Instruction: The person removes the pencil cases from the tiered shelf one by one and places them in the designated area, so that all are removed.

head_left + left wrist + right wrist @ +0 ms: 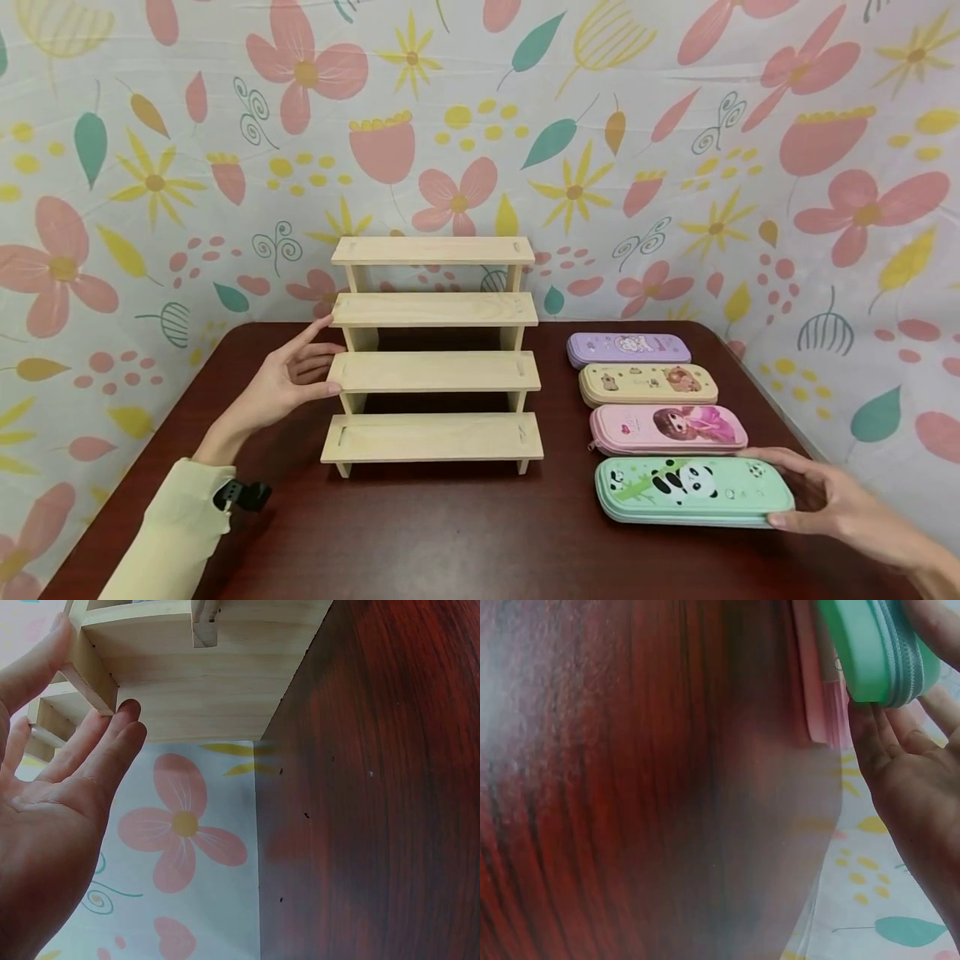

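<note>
A pale wooden tiered display shelf (435, 371) stands on the table. At its left side is my left hand (288, 379), index fingertip at one tier's end and thumb at the end of the tier below. In the left wrist view, the extended fingers of the left hand (67, 772) lie against the shelf's side (94, 671). My right hand (832, 500) grips the right end of a mint green pencil case (693, 492) with a panda picture, thumb in front, fingers behind. The right wrist view shows this case's zipper (900, 652) within the right hand (922, 772).
Behind the green case lie a pink pencil case (637, 427) with a girl picture, a cream one (626, 383) and a purple one (592, 346), in a row right of the shelf. A flowered cloth (480, 117) hangs behind the dark wooden table (420, 542).
</note>
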The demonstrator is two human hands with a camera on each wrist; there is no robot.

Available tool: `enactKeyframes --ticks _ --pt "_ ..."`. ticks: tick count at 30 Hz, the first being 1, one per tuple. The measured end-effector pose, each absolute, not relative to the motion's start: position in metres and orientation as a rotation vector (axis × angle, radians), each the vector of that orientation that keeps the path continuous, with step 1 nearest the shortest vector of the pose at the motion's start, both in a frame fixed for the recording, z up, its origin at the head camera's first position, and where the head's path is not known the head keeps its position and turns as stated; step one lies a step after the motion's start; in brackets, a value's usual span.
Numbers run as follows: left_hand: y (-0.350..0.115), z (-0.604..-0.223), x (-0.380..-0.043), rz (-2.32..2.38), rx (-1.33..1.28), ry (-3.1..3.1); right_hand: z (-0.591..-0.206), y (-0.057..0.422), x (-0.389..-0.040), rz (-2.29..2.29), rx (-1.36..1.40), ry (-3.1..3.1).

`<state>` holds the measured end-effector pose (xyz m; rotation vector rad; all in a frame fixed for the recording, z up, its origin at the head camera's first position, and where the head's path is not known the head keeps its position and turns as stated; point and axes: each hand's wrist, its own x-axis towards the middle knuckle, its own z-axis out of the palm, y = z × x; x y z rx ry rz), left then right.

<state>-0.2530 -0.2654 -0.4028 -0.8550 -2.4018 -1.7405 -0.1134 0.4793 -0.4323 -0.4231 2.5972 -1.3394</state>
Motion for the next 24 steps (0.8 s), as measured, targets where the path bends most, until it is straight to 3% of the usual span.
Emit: enactKeyframes --ticks 16,24 --pt "-0.2655 -0.4021 -0.2521 -1.716 -0.849 -2.422 -0.4405 0.4846 -0.1187 -1.097 -0.624 2.836" --pt "-0.2662 -0.4028 -0.2527 -1.702 -0.848 -2.427 -0.4400 0.4849 -0.1204 -1.076 -0.594 2.830"
